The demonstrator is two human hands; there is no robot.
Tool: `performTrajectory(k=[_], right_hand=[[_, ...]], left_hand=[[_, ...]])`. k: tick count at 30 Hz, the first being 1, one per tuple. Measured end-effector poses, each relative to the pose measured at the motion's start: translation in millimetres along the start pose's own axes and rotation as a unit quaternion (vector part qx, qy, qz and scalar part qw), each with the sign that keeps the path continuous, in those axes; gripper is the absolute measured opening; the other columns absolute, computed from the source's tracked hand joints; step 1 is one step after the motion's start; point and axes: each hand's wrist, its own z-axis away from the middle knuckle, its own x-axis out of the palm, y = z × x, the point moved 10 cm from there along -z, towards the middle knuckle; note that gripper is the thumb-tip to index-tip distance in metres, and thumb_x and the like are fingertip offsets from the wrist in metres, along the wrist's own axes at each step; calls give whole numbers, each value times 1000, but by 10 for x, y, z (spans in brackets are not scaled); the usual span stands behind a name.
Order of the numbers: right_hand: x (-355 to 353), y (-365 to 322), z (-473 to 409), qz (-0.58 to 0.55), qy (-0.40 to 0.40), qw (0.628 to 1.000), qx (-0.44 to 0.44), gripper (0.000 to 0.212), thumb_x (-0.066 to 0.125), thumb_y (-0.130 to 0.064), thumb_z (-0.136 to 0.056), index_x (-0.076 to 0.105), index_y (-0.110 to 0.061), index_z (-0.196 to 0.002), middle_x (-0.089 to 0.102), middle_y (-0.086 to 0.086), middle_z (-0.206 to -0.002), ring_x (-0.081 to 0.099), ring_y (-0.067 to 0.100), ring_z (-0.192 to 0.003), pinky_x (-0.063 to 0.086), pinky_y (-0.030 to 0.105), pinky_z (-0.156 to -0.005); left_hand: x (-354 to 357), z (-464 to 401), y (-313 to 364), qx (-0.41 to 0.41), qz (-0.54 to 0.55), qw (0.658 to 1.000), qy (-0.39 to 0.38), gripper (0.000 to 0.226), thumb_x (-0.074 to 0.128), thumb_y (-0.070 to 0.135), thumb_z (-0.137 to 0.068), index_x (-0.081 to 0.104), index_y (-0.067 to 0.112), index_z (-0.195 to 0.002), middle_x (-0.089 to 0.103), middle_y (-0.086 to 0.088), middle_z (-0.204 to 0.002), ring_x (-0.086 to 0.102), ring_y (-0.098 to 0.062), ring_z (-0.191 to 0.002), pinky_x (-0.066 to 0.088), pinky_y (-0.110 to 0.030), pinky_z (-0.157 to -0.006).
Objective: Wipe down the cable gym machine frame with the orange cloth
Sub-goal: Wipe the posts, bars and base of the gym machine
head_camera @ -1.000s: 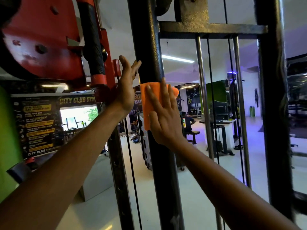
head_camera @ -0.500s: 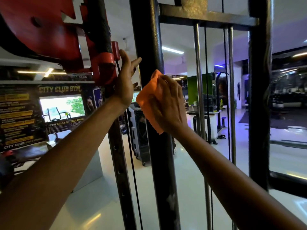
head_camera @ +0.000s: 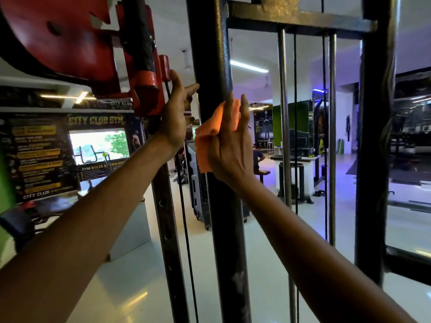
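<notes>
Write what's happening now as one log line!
step: wiping | right hand: holds orange cloth against black frame post | left hand: open, beside post

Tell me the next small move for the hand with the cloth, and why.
Probably slide the right hand down the black upright post, pressing the orange cloth flat. The cloth sits bunched at the post's left edge under straight fingers, and the long stretch of post below it looks unwiped.
</notes>
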Motion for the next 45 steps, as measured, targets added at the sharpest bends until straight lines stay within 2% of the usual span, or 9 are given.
performTrajectory(k=[2,7,12,17,22,29,35,40,45], right_hand=[[-44,-6,-105,20,13,1000,-8,81,28,-67,-109,16,-20,-173,-10,14,-180,37,44,-152,49,66,-107],[55,57,135,68,19,997,3,74,45,-42,-115,9,-19,-174,-11,8,-182,-11,30,-168,10,64,-131],[-3,-86,-359,57,38,997,-19,74,47,-37,-115,10,-9,-173,-5,16,-181,-4,34,-168,8,59,-133],[28,3,-170,12,22,999,-24,76,43,-38,-118,0,-11,-173,0,9,-182,6,31,-168,28,58,-129],[105,150,211,-14,-17,1000,-10,76,39,-42,-118,-6,-14,-173,-11,2,-182,-5,28,-169,30,66,-127],[-2,18,-379,16,-30,997,-72,74,37,-48,-117,3,-17,-174,-15,9,-181,5,35,-167,43,68,-117],[39,226,445,73,-66,992,-81,75,46,-51,-114,10,-24,-175,-8,8,-182,-2,31,-168,20,67,-128],[-5,82,40,22,-58,997,-39,109,55,-66,-99,-3,-10,-173,-3,8,-182,-3,28,-169,-1,53,-135],[144,106,692,58,-73,994,-64,97,74,-44,-100,18,-15,-173,-13,17,-180,-13,37,-167,6,71,-130]], left_hand=[[1,-3,-1,-2,1,1000,8,75,2,58,-113,46,19,-160,39,0,-170,35,-17,-158,31,-47,-126],[-1,-10,-1,-1,8,1000,23,77,7,61,-112,52,18,-157,52,1,-162,50,-10,-145,40,-42,-120],[-15,-63,59,-11,-5,1000,26,80,10,68,-107,62,22,-146,67,1,-146,62,-16,-137,43,-53,-120],[-50,-73,64,-39,-4,998,42,92,19,80,-89,59,22,-148,58,-3,-157,53,-20,-146,37,-61,-123],[-34,-74,40,-42,-10,998,52,84,10,71,-107,50,17,-158,48,-4,-165,43,-22,-153,30,-62,-127],[-25,-139,66,-38,-18,998,40,77,12,72,-107,65,26,-138,63,-3,-151,61,-21,-138,44,-57,-119],[-10,-95,43,-41,-30,998,32,82,8,69,-109,55,19,-155,52,-1,-163,47,-21,-151,31,-63,-125],[-25,-118,82,-40,-21,998,47,79,12,66,-111,53,16,-156,52,-2,-162,48,-21,-150,34,-59,-126],[77,-3,-29,-35,-20,999,4,88,12,76,-97,44,28,-163,45,4,-167,43,-20,-153,35,-53,-120]])
